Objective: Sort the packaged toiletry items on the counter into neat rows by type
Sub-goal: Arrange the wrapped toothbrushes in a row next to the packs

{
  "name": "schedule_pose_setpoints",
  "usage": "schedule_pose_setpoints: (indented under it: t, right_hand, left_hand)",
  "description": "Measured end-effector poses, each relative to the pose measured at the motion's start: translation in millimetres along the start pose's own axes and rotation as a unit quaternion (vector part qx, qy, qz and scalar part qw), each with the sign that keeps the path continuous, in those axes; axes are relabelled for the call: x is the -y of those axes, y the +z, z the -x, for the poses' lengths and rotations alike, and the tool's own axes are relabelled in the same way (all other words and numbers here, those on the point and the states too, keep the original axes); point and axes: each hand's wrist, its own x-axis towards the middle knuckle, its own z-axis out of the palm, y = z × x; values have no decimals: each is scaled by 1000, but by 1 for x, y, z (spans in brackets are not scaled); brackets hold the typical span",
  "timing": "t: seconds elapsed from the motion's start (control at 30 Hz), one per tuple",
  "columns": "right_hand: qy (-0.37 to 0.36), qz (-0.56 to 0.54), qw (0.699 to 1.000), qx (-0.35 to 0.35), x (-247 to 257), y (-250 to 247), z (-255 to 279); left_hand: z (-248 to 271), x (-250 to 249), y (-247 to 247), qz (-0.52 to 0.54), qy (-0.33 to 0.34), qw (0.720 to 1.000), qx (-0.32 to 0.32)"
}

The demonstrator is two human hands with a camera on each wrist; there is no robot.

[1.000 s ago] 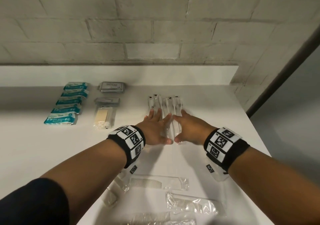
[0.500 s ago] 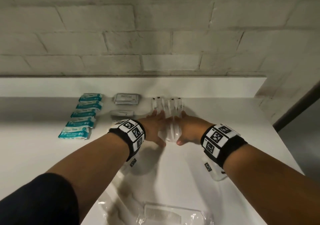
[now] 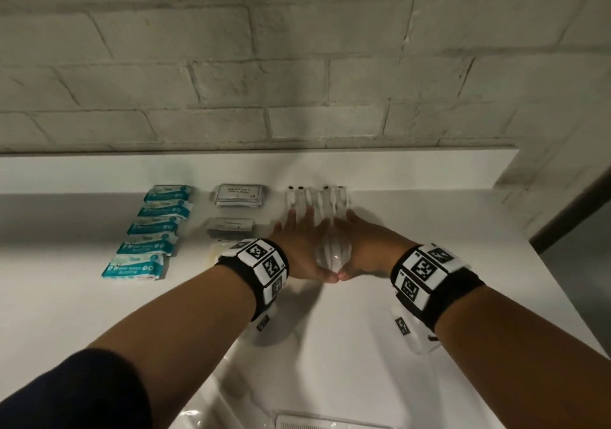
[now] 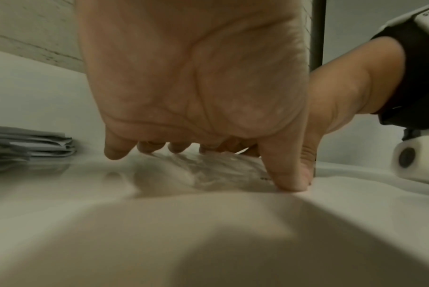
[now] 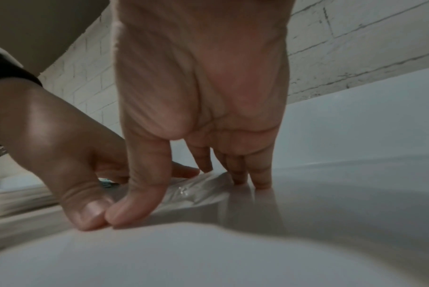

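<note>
A grey brick wall [image 3: 297, 65] stands behind the long white counter [image 3: 82, 313]. The counter has a low white ledge along the back.

Two bare arms reach out over the counter. Each wrist wears a black band with black-and-white square tags.

The left hand [image 3: 297, 246] and the right hand [image 3: 367, 250] lie side by side on a bunch of wrapped toothbrushes [image 3: 317, 198] near the back ledge. The fingers are stretched out flat and press on the clear wrappers from both sides. The two thumbs touch each other at the near end of the bunch, with their tips down on the counter. Neither hand is clenched, and neither is wrapped around anything. The toothbrush heads stick out past the fingertips, side by side, pointing at the ledge.

On the far left, five blue and white wipes packs [image 3: 148, 233] lie in a row going from back to front.

Between the wipes and the toothbrushes sits a stack of grey shampoo sachets [image 3: 238, 194]. Just in front of it is a smaller grey packet [image 3: 231, 224]; its print is too small to read. In front of that lies a pale yellow packet [image 3: 215, 253], partly hidden by the left wrist.

At the bottom edge, a comb in a clear wrapper [image 3: 307, 423] peeks in.
</note>
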Motion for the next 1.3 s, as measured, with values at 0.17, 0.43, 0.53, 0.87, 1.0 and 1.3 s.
schedule_pose_setpoints:
  t: [0.17,0.43,0.53,0.87,1.0,1.3]
  right_hand:
    - [21,-25,999,-24,-1,-2,2]
    - [62,-139,988,-8,-18,-12,-10]
    - [62,-107,992,-26,-23,-17,-21]
    - [34,17,999,33,-31,-20,-50]
    - [35,10,999,30,-27,-16,-53]
    - [66,-79,995,-11,-31,-27,-22]
  left_hand:
    - [-9,4,-2,16,-2,999,-30]
    - [0,15,-15,51,-32,997,-48]
    - [-3,20,-21,93,-95,990,-46]
    - [4,-2,-35,59,-52,997,-6]
    - [-2,-1,-31,57,-54,997,-10]
    - [6,7,-31,86,-62,994,-30]
